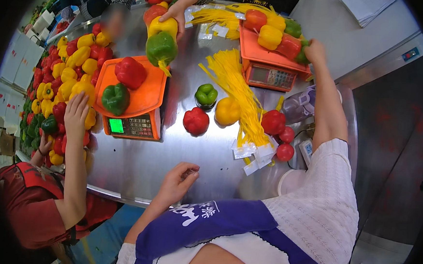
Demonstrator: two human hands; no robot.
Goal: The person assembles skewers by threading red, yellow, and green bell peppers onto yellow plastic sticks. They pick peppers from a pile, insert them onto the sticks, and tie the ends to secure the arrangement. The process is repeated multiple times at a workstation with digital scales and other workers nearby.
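Observation:
My right hand (pixel 316 52) reaches to the far right scale. Its fingers are round a green bell pepper (pixel 302 54) at the end of a row with a red bell pepper (pixel 289 46) and a yellow bell pepper (pixel 270 37). Behind them, more red, yellow and green peppers lie on the same orange scale (pixel 260 52). My left hand (pixel 179 181) hovers by the table's near edge, holding nothing, fingers loosely bent and thumb apart. Beyond it, a red pepper (pixel 196 121), a green pepper (pixel 206 95) and a yellow pepper (pixel 228 111) sit on the metal table (pixel 171 151).
A second orange scale (pixel 105 84) carries red and green peppers. Yellow ties (pixel 234 80) with white tags lie mid-table. Across, a co-worker's hand (pixel 176 14) holds stacked peppers; at left, another's hand (pixel 77 109) touches a pepper heap (pixel 72 75). Red peppers (pixel 273 122) lie right.

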